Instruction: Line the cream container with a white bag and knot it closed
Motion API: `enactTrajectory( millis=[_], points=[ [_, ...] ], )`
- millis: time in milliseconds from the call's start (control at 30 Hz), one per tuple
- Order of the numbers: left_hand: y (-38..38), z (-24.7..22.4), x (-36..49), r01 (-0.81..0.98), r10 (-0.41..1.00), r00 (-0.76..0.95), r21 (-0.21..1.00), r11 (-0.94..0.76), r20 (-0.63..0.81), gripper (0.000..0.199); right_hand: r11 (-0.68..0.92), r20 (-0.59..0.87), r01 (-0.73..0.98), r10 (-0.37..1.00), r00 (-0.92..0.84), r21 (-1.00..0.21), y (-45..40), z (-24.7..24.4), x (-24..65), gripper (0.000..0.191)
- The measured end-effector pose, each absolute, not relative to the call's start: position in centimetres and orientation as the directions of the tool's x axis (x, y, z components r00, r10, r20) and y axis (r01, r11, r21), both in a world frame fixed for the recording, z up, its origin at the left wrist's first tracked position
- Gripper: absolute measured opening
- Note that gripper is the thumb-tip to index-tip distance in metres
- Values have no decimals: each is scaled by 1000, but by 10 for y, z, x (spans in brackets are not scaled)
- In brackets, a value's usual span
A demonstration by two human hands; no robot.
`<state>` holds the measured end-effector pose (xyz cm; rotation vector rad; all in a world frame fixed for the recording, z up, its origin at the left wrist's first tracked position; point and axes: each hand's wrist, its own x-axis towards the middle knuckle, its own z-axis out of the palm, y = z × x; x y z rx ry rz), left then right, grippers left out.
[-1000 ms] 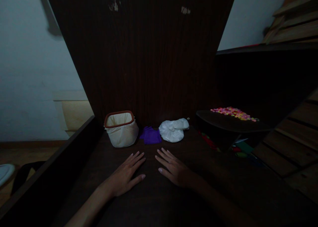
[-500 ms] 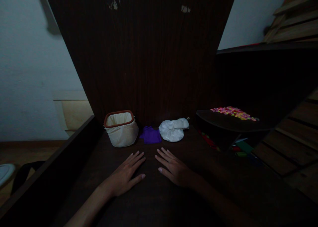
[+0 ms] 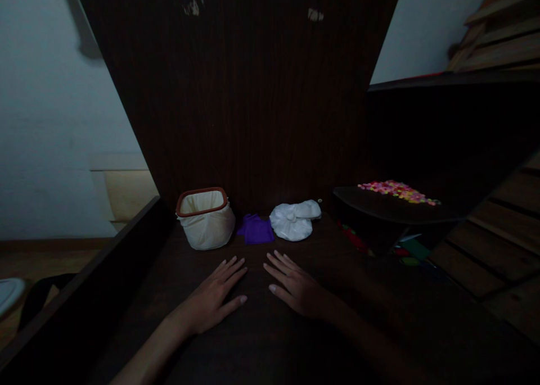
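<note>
My left hand (image 3: 215,296) lies palm down on the dark wooden surface (image 3: 257,340), fingers spread, holding nothing. Across from it, my right hand (image 3: 293,284) rests flat in the same way, also with nothing in it. Beyond the left fingertips stands a small bin (image 3: 206,230) with a brown rim and a pale bag lining draped over its outside. A folded purple cloth (image 3: 258,231) lies to the right of the bin. Beside the cloth, past my right fingertips, is a bunched, knotted white plastic bag (image 3: 292,227). Neither hand touches these things.
A tall dark panel (image 3: 261,93) rises behind the objects. To the right, a curved shelf (image 3: 363,202) holds many small pink and yellow pieces (image 3: 399,191); dim red and green items lie beneath it. A raised dark edge (image 3: 80,278) runs along the left.
</note>
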<state>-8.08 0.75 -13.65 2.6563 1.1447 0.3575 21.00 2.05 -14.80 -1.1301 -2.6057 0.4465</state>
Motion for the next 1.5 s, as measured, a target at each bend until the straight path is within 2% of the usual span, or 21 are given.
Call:
enactTrajectory(
  millis=[367,567,767,967,1200,1367,1500],
  points=[
    [6,-130,-78,706,756,651,312,-636,66,62,678,154,647,722,-674,-350,21,-151,211,55],
    [8,-134,-80,686,740,664,304,-661,109,60,685,189,627,717,-671,-370,22,-153,212,54],
    [8,-134,-80,702,755,651,312,-640,84,60,639,124,644,744,-657,-420,22,-149,209,55],
    [8,-139,-81,674,718,663,247,-696,214,56,614,78,662,756,-650,-429,21,-144,206,56],
    [13,-116,-71,669,595,671,-16,-743,442,39,600,53,676,763,-644,-428,18,-137,205,56],
    [26,-82,-73,736,494,587,-168,-655,642,37,616,75,678,760,-646,-401,17,-136,205,55],
    [45,-64,-86,825,452,473,-201,-528,756,38,627,97,662,752,-652,-410,16,-135,206,54]
  ],
)
